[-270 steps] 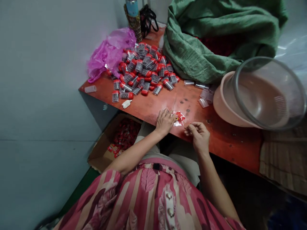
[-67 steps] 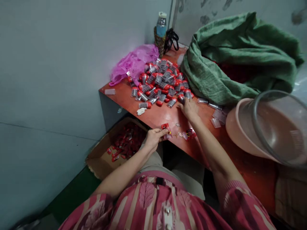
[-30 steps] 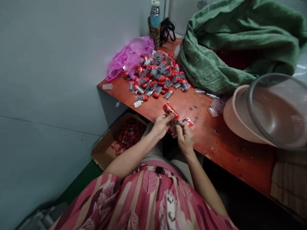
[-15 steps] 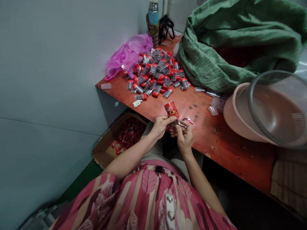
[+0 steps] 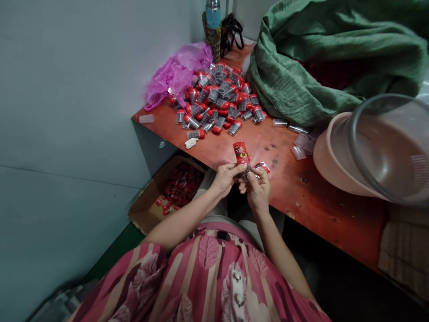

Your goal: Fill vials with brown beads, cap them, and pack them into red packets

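Observation:
In front of me, over the table's near edge, both hands meet at a small red printed packet (image 5: 241,152). The fingers of my left hand (image 5: 226,179) pinch its lower end, and the packet points up and away. My right hand (image 5: 259,190) is closed from the other side, thumb and fingertips pressed on a dark, shiny part (image 5: 246,172) at the packet's bottom. Whether that part is the packet's own or a separate piece I cannot tell. A second red packet (image 5: 262,167) lies just beyond my right fingers. Farther back is a pile of clear tubes with red caps (image 5: 221,98).
The red table (image 5: 335,210) carries a pink plastic bag (image 5: 177,74), a bottle (image 5: 213,20), a green sack (image 5: 284,80), loose clear tubes (image 5: 299,153) and nested basins (image 5: 330,156). Below left stands a cardboard box (image 5: 140,208) of red packets. A wall (image 5: 67,112) borders the left.
My fingers have shifted slightly around the packet's lower end, and the packet now stands more upright. The view has moved a little; other things stay put.

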The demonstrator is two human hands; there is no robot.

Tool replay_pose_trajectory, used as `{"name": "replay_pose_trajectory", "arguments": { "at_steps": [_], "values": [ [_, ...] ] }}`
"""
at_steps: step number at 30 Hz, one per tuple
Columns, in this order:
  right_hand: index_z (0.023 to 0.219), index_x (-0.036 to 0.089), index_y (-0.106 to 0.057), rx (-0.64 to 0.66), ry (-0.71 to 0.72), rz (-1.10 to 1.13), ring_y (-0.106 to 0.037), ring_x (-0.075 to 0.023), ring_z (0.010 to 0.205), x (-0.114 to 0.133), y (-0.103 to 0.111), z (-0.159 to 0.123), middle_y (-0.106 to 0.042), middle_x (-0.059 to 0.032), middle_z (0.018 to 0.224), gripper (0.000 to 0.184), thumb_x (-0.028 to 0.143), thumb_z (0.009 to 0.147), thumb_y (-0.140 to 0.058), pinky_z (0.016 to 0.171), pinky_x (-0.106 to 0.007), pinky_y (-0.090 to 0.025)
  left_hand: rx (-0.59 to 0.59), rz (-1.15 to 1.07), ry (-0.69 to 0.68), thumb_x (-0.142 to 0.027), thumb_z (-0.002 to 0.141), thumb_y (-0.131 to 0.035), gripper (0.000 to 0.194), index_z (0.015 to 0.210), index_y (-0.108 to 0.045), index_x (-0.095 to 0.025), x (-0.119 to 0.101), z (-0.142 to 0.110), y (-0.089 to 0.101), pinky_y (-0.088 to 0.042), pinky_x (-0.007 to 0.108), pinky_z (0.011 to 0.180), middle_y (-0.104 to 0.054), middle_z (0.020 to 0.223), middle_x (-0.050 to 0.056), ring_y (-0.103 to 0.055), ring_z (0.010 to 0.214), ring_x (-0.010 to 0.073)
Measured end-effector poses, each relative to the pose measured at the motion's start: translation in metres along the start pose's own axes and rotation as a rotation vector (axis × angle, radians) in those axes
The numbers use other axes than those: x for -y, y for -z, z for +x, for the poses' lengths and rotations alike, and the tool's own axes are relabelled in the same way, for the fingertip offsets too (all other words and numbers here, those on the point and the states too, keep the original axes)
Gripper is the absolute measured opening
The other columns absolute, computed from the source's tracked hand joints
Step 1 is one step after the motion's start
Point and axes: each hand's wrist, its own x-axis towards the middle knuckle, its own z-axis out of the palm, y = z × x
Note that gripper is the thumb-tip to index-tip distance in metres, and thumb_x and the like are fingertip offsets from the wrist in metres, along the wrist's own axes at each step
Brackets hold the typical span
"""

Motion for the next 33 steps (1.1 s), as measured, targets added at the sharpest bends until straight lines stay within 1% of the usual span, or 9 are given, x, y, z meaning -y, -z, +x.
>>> {"name": "replay_pose_trajectory", "arguments": {
  "at_steps": [5,7,11,14,19,26,29,31,33],
  "values": [
    [0.097,0.022,-0.050,-0.074,0.193,-0.322,-0.056,-0.0098,0.045,-0.004,0.004,-0.009,-0.060,0.0047,0.062,0.026,0.038,0.078,-0.059,0.045,-0.024,-0.051,-0.144,-0.081,-0.064,-0.038,0.061,-0.074,0.033,0.072,-0.057,-0.011,-0.002,0.004,0.001,-0.038,0.019,0.041,-0.058,0.059,0.000,-0.050,0.044,0.0067],
    [0.097,0.022,-0.051,-0.086,0.240,-0.381,-0.057,-0.0101,0.047,-0.006,0.004,-0.011,-0.060,0.0038,0.065,0.026,0.036,0.078,-0.060,0.048,-0.025,-0.052,-0.147,-0.086,-0.045,-0.038,0.061,-0.074,0.033,0.072,-0.057,-0.011,0.002,0.006,0.001,-0.034,0.018,0.039,-0.056,0.056,-0.001,-0.046,0.040,0.0052],
    [0.094,0.022,-0.044,-0.077,0.084,-0.149,-0.054,-0.0089,0.038,-0.007,-0.001,-0.008,-0.058,0.0072,0.057,0.025,0.040,0.081,-0.055,0.036,-0.020,-0.046,-0.063,-0.064,0.058,-0.042,0.061,-0.073,0.037,0.061,-0.051,-0.013,0.013,0.003,0.000,-0.030,0.018,0.034,-0.045,0.047,-0.005,-0.039,0.035,0.0045],
    [0.096,0.023,-0.041,-0.027,0.004,-0.015,-0.058,-0.0099,0.042,-0.003,-0.004,-0.006,-0.061,0.0066,0.060,0.030,0.042,0.079,-0.057,0.040,-0.020,-0.049,-0.070,-0.089,0.044,-0.039,0.059,-0.075,0.038,0.055,-0.048,-0.013,0.011,0.000,0.000,-0.027,0.017,0.033,-0.038,0.045,-0.007,-0.034,0.034,0.0023],
    [0.106,0.022,-0.046,0.196,-0.002,0.022,-0.067,-0.0138,0.067,0.002,0.000,-0.008,-0.066,-0.0006,0.083,0.036,0.039,0.078,-0.060,0.060,-0.029,-0.057,-0.131,-0.112,0.008,-0.036,0.059,-0.076,0.032,0.066,-0.059,-0.009,0.000,-0.007,0.009,-0.032,0.017,0.037,-0.054,0.057,-0.001,-0.042,0.041,0.0033],
    [0.086,0.021,-0.047,0.128,-0.089,-0.003,-0.061,-0.0103,0.048,-0.001,-0.019,-0.006,-0.063,0.0060,0.063,0.028,0.037,0.073,-0.065,0.048,-0.024,-0.055,-0.215,-0.149,-0.035,-0.027,0.058,-0.078,0.026,0.062,-0.061,-0.008,0.004,-0.032,0.018,-0.043,0.020,0.051,-0.059,0.059,0.001,-0.053,0.053,0.0074],
    [0.088,0.020,-0.048,0.176,-0.125,0.009,-0.062,-0.0106,0.050,0.000,-0.025,-0.007,-0.066,0.0047,0.066,0.033,0.038,0.069,-0.068,0.047,-0.023,-0.054,-0.349,-0.189,-0.098,-0.031,0.062,-0.076,0.027,0.073,-0.062,-0.011,0.001,-0.049,0.040,-0.051,0.027,0.067,-0.066,0.078,0.006,-0.064,0.074,0.0158],
    [0.090,0.020,-0.049,0.169,-0.118,-0.010,-0.063,-0.0110,0.051,0.004,-0.018,-0.007,-0.066,0.0035,0.066,0.032,0.038,0.071,-0.066,0.047,-0.023,-0.053,-0.517,-0.245,-0.132,-0.042,0.068,-0.069,0.033,0.083,-0.062,-0.014,0.000,-0.061,0.061,-0.051,0.033,0.079,-0.066,0.092,0.009,-0.064,0.089,0.0201],
    [0.091,0.019,-0.051,0.122,-0.091,-0.044,-0.063,-0.0109,0.051,0.008,-0.004,-0.008,-0.066,0.0029,0.066,0.028,0.038,0.074,-0.063,0.046,-0.022,-0.052,-0.686,-0.229,-0.104,-0.049,0.072,-0.063,0.037,0.086,-0.061,-0.015,0.001,-0.071,0.079,-0.051,0.033,0.080,-0.066,0.097,0.012,-0.065,0.090,0.0208]
  ]
}}
